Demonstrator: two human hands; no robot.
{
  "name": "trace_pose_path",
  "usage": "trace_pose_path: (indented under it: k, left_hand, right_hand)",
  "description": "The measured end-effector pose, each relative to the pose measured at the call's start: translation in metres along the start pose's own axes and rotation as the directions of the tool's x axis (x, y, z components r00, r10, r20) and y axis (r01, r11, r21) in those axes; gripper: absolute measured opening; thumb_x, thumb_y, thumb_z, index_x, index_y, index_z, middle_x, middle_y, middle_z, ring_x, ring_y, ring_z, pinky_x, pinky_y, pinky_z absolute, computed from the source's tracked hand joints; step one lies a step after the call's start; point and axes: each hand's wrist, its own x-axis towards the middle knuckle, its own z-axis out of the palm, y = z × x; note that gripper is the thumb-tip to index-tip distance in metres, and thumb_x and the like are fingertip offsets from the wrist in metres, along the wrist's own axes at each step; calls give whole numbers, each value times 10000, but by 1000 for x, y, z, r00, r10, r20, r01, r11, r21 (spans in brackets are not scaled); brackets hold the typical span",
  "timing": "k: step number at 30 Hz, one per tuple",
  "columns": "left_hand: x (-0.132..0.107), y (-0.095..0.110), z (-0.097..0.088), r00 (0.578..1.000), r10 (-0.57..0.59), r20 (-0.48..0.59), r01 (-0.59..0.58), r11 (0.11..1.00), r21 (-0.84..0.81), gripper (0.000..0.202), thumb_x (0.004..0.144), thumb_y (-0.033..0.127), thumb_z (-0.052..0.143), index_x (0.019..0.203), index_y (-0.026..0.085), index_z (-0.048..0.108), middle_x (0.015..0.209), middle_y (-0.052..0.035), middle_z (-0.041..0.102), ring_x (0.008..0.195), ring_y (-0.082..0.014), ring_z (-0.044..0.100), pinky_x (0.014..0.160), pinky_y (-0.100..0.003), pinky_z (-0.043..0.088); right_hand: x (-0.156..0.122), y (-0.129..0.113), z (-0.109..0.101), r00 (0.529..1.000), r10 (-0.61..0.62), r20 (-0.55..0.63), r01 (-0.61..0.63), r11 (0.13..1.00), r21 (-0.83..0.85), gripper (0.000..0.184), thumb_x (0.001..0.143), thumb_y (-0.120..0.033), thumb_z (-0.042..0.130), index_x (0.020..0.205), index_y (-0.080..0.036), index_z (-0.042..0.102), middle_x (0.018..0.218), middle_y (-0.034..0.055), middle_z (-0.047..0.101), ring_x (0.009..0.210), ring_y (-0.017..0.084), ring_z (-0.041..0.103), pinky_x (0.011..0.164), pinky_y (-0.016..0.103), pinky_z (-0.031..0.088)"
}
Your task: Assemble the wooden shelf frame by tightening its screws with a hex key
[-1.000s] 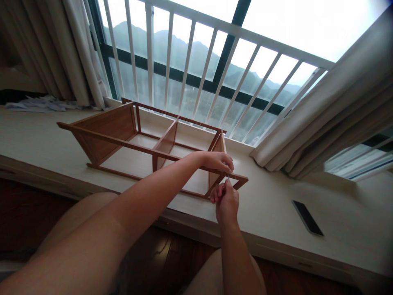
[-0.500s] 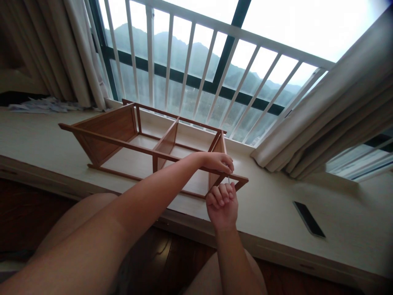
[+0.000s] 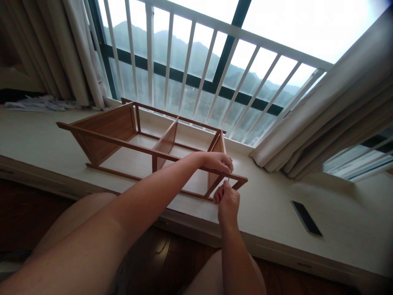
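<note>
A brown wooden shelf frame [image 3: 110,127] lies on its side on the pale window ledge [image 3: 270,209]. My left hand [image 3: 218,161] rests on the frame's front rail close to its right end, fingers curled over the wood. Just below it, my right hand [image 3: 227,200] is closed around a thin metal tool [image 3: 229,179] whose tip points up at the rail. The tool's handle is hidden in my fist.
A black phone [image 3: 306,218] lies flat on the ledge to the right. White railing bars [image 3: 196,65] stand behind the frame, curtains [image 3: 331,119] hang at both sides, and loose papers [image 3: 39,103] lie at the far left. My knees are below the ledge.
My right hand turned at the wrist, knuckles rolling outward and back again, staying under the rail. My left hand and the frame stayed put.
</note>
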Motion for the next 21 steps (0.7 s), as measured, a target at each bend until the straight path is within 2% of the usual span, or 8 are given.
trace_pose_path:
  k: [11,21]
  left_hand:
    - [0,1,0,1000,-5,2,5,1000,1,243,840,327,586,948,150,712,1059,-77,628,1007,-192,576,968,-302,397]
    - [-1,3,0,1000,8,-13,-8,1000,-10,209,825,282,597,928,146,718,1023,-85,630,1017,-209,575,964,-323,403]
  right_hand:
    - [0,-3,-3,999,-31,30,34,991,-132,541,865,-551,525,480,-210,357,398,-64,327,344,71,331,356,237,283]
    - [2,-2,-4,999,22,33,-20,997,-76,541,869,-522,540,470,-209,350,394,-66,318,346,74,313,357,242,267]
